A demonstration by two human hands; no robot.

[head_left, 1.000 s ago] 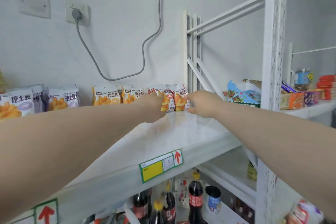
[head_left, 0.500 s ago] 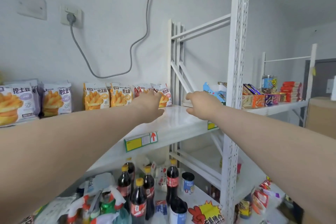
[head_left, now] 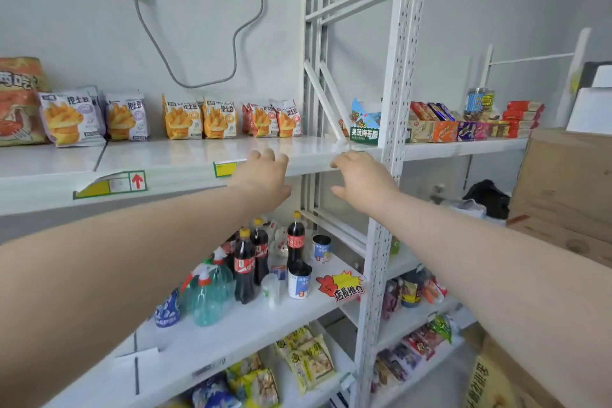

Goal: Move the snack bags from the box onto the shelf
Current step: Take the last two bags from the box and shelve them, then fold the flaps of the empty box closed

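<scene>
Fry-snack bags (head_left: 202,121) stand upright, faces out, along the shelf (head_left: 185,156) back. Your left hand (head_left: 263,175) and right hand (head_left: 359,177) hover empty at its front edge, fingers loosely spread; no box visible.

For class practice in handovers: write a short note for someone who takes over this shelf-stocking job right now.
Left hand: open, holding nothing, at the shelf front edge.
Right hand: open, holding nothing, beside it.
Snack bags: purple pair, yellow pair and red pair stand in a row at the back of the shelf.
Done: those bags are placed.
Left: the source box cannot be identified here; check it for remaining bags.
</scene>
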